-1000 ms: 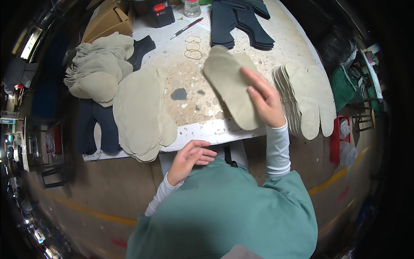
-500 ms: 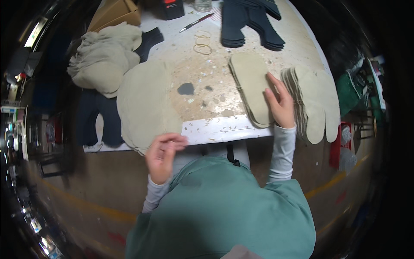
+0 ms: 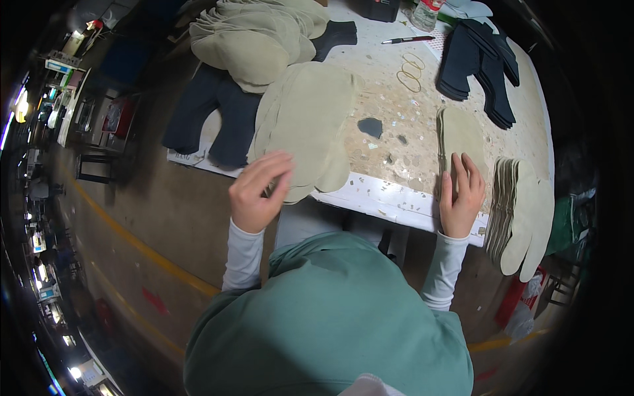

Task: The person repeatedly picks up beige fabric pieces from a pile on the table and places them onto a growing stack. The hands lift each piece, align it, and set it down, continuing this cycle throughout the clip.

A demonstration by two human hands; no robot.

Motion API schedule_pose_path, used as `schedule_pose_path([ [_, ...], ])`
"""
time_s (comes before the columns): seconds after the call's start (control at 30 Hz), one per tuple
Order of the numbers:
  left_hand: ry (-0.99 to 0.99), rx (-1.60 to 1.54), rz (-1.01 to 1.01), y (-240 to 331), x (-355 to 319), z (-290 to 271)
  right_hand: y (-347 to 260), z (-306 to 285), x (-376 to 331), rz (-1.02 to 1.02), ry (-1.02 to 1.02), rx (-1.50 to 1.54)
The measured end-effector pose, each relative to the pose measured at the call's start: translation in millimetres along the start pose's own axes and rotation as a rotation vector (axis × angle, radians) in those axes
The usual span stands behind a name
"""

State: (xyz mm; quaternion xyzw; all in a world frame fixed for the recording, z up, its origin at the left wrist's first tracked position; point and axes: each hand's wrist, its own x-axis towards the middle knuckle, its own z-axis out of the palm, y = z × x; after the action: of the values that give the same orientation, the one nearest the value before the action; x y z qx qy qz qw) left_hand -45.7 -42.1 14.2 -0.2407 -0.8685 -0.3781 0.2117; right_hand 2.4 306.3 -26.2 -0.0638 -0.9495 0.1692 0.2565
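Observation:
My left hand [image 3: 259,191] is at the near left edge of a stack of broad, rounded beige fabric pieces [image 3: 310,112]. Its fingers bend loosely, thumb apart from them, and I see nothing held between them. My right hand [image 3: 463,198] rests with fingers apart on a narrower stack of long, rounded beige pieces [image 3: 460,129], covering its near end. To the right of that hand, a thick stack of beige glove-shaped pieces [image 3: 525,218] reaches over the table's near edge.
A heap of beige pieces [image 3: 257,39] partly covers dark navy pieces [image 3: 218,112] at the left. Farther back on the worn table [image 3: 389,198] lie rubber bands [image 3: 411,72], a pen [image 3: 407,40], a dark scrap [image 3: 370,127], navy pieces [image 3: 472,66] and a clear bottle [image 3: 426,14].
The view has turned, so the table appears shifted right. My left hand has moved up onto the edge of the broad stack. My right hand stays on the narrow stack, nearer its middle.

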Motion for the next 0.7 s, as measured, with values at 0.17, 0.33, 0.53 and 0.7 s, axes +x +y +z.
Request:
schedule_pose_path([
  [0.17,-0.141,0.123,0.094,3,-1,9,2,-13,-3,-0.048,-0.119,-0.016],
  [0.33,-0.016,0.022,0.104,1,2,6,-20,-40,1,-0.038,-0.31,0.284],
  [0.53,0.015,-0.136,0.056,28,2,16,-76,1,13,0.276,-0.554,1.326],
  [0.7,-0.133,-0.229,0.087,52,-9,33,-102,41,31,0.194,-0.608,1.318],
])
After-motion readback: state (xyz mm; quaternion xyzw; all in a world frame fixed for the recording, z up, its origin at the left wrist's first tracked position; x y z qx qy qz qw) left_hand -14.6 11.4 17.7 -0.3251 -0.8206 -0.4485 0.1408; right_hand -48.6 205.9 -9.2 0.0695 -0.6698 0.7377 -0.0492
